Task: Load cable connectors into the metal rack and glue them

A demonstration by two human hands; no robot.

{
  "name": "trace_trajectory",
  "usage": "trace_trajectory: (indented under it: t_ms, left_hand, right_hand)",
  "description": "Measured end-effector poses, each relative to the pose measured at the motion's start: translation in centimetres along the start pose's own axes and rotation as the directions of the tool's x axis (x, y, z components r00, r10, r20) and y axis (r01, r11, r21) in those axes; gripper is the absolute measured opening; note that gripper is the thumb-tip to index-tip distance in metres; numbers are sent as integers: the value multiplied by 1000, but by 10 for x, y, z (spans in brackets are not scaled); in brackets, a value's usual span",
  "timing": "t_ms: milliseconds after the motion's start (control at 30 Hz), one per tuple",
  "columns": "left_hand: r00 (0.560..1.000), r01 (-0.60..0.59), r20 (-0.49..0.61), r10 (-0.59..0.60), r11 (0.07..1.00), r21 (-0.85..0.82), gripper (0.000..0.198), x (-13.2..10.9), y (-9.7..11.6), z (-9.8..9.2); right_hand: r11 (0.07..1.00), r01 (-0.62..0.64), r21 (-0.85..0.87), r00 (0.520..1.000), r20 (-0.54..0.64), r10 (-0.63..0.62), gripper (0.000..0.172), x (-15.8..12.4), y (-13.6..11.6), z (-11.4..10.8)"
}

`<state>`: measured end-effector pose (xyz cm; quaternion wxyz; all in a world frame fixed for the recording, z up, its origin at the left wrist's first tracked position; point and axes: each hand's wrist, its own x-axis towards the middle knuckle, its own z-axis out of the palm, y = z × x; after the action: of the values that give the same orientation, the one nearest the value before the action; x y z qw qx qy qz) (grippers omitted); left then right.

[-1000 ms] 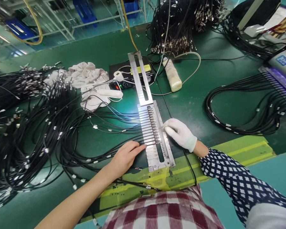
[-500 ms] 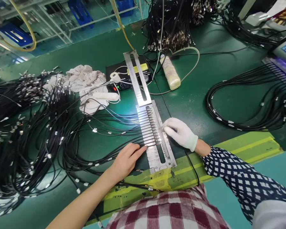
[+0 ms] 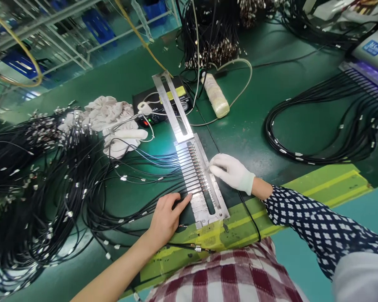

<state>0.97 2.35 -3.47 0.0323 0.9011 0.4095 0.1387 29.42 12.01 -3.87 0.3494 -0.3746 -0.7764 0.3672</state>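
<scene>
A slotted metal fixture (image 3: pixel 200 221) lies on the bench, with a row of black cables (image 3: pixel 183 173) set side by side across it. Their stripped ends show over the slot. My bare left hand (image 3: pixel 166 216) is closed at the fixture's left edge, thumb and index fingertips together on a black cable. On the opposite side, my white-gloved right hand (image 3: pixel 231 171) has its fingers pinched against the fixture's right rail. What those fingertips hold, if anything, is hidden. A second slotted metal plate (image 3: pixel 164 96) extends from the fixture's far end, resting over a black control box (image 3: pixel 139 102).
Thick bundles of black cables (image 3: pixel 66 180) cover the left side. White cloths (image 3: pixel 103 110) and a white handpiece (image 3: pixel 132 134) lie near the box. A wrapped bottle (image 3: pixel 216 96) lies behind. At right, looped cables (image 3: pixel 280 147) run into a machine (image 3: pixel 370 52) with purple light.
The camera view has shifted slightly, so the bench things appear a little further left. Both hands keep nearly the same places on the fixture.
</scene>
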Motion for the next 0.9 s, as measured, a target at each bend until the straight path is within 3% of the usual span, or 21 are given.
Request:
trace_trajectory:
  t_ms: [233,400,533,700,900]
  left_hand:
    - [999,41,-9,-40,996,73,45,5,3,5]
    - [976,204,139,-170,934,-293,37,5,-4,-28]
    - [945,258,279,-171,913,-315,21,-26,-7,-53]
    - [942,268,259,-215,944,-190,16,-62,-4,-46]
    - [930,259,335,-152,918,-302,17,-49,0,-46]
  right_hand:
    - [1000,-7,-22,1000,-5,7,41,2,-4,-1]
    - [1000,-8,-8,1000,-28,8,40,-7,-9,-2]
    - [1000,-18,0,1000,-10,18,38,-18,-6,-4]
    - [999,-4,-41,999,-40,3,39,-23,-9,-2]
    - [998,-6,-59,999,-37,3,40,-20,-15,-2]
